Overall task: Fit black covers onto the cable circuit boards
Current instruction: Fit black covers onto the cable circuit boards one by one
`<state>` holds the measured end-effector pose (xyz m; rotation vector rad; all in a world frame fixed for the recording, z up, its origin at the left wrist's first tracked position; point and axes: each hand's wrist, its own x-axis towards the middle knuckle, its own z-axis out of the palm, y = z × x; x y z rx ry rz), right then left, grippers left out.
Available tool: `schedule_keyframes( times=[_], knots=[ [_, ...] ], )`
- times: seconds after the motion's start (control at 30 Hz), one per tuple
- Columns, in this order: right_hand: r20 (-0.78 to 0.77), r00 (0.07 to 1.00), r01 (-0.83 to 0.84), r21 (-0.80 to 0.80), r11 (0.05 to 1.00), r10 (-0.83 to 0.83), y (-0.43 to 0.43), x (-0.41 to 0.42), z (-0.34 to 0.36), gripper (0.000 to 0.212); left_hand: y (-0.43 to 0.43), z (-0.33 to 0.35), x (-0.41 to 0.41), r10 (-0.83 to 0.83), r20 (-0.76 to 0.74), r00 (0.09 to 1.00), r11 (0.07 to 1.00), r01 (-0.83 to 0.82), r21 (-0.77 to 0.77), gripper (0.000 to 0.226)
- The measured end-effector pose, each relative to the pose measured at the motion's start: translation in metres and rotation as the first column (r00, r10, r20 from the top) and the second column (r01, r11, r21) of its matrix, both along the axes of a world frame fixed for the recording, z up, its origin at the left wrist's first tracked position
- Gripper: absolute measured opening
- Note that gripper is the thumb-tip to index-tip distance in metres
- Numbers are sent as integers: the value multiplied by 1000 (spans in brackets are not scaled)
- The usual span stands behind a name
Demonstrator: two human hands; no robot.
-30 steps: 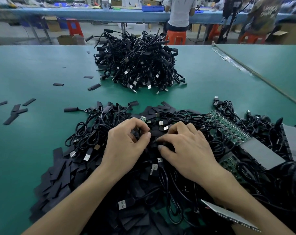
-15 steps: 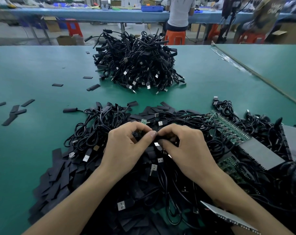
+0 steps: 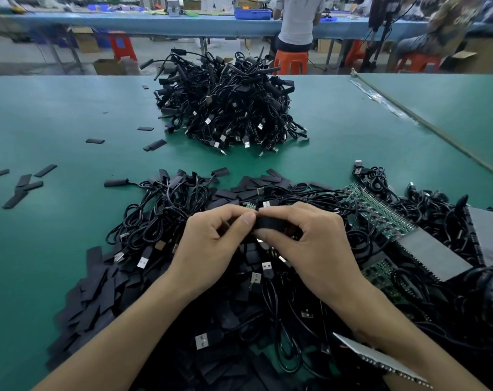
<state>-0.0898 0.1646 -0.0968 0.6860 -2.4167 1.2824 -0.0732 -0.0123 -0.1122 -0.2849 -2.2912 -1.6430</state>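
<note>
Green table (image 3: 70, 114), far left: loose covers (image 3: 22, 190), flat and black, scattered apart from one another.
Lower left: heap of flat black covers (image 3: 93, 292), overlapping, touching the near tangle of USB cables (image 3: 160, 210).
Centre, above that tangle: left hand (image 3: 211, 249), fingers curled, thumb and forefinger pinching the left end of one black cover (image 3: 270, 222). The cover lies level between both hands.
Right hand (image 3: 310, 249): fingers curled over the cover's top, thumb beneath, gripping its right part.
Small green board (image 3: 250, 206): shows just behind the fingertips; whether it sits in the cover cannot be told.
Mid-table, behind: second cable pile (image 3: 225, 108), well apart from the hands.
Right: strip of green circuit boards (image 3: 381, 213) among cables, beside grey panels (image 3: 431, 249).
</note>
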Motion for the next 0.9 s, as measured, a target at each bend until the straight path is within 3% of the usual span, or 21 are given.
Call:
schedule_keyframes(
  times=[0.17, 0.33, 0.47, 0.67, 0.9],
  knots=[
    [17, 997, 72, -97, 993, -71, 1, -1, 3, 31, -3, 1, -1, 19, 55, 998, 999, -22, 44, 28],
    [117, 992, 79, -223, 972, -54, 3, -3, 3, 26, -2, 2, -1, 24, 86, 996, 994, -33, 107, 21],
    [139, 989, 78, -267, 961, -41, 4, -4, 3, 20, -3, 3, 0, 5, 74, 997, 990, -15, 142, 27],
    [187, 982, 48, -301, 952, 10, 6, -8, 5, 17, -3, 9, 2, -40, 96, 995, 974, 18, 225, 24],
    [225, 964, -61, -330, 942, 142, 12, -12, 8, 17, -4, 10, 3, -64, 86, 994, 973, 43, 226, 36]
  ],
)
